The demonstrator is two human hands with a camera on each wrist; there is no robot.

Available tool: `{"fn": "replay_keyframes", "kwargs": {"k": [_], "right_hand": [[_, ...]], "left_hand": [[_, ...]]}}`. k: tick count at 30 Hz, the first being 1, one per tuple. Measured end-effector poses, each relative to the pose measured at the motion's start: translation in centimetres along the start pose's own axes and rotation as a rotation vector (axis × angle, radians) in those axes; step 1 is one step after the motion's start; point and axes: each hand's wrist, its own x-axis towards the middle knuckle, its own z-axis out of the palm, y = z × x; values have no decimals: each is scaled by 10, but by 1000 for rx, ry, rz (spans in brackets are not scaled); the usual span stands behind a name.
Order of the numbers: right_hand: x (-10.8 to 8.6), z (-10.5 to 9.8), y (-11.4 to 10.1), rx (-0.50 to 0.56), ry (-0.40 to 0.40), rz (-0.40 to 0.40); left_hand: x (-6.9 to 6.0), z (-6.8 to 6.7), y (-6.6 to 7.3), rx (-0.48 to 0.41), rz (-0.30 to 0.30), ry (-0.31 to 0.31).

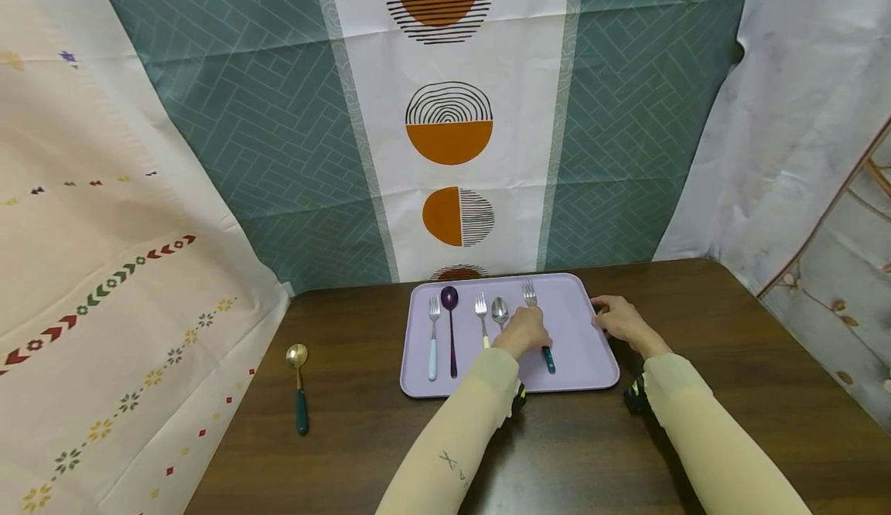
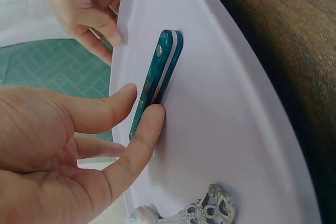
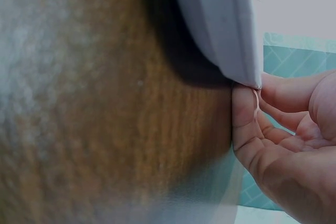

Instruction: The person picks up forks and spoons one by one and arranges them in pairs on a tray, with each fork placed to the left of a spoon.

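A lilac tray [image 1: 578, 360] carries a row of cutlery. My left hand [image 1: 525, 332] is over a fork [image 1: 548, 360] with a teal handle on the tray's right half. In the left wrist view, thumb and a finger lie on either side of the teal handle [image 2: 157, 72], and the fork's tines are hidden there. At the tray's right edge, my right hand [image 1: 623, 323] pinches the rim, thumb above and a finger underneath, as the right wrist view shows at the tray corner [image 3: 220, 24]. Left of my left hand lie a silver spoon [image 1: 500, 310] and a fork with a pale yellow handle [image 1: 485, 339].
On the tray's left side are a light-blue-handled fork [image 1: 432, 349] and a dark purple spoon [image 1: 452, 337]. A gold spoon with a teal handle [image 1: 300, 391] lies on the brown table [image 1: 362, 453], left of the tray. Patterned cloths [image 1: 278, 151] hang behind and beside the table.
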Motion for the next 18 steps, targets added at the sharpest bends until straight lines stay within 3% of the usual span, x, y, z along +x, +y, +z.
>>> {"fn": "replay_keyframes", "kwargs": {"k": [15, 18], "right_hand": [[2, 1, 3, -1, 2, -10], [2, 1, 2, 0, 0, -5]], "left_hand": [[-1, -1, -4, 10, 23, 5], [0, -6, -9, 5, 72, 22]]}}
